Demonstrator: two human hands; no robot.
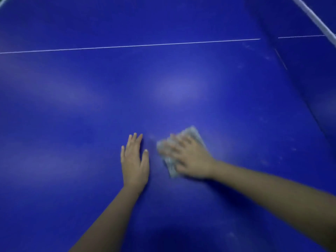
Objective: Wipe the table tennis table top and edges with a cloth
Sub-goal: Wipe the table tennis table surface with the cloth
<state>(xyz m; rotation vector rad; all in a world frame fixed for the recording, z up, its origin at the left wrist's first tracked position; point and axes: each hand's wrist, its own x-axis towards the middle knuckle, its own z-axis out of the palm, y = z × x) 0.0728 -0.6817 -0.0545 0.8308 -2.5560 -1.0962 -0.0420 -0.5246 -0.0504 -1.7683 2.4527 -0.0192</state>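
Note:
The blue table tennis table top (91,106) fills the view. A pale grey folded cloth (192,134) lies flat on it, right of centre. My right hand (189,157) presses down on the cloth with spread, straight fingers and is blurred by motion. My left hand (134,160) lies flat on the bare table just left of the cloth, fingers straight and together, not touching the cloth.
A thin white centre line (127,46) crosses the table far from me. The net (300,73) stands along the right side, its white top band (312,15) running to the upper right corner. Faint pale smudges (280,157) dot the surface near the net.

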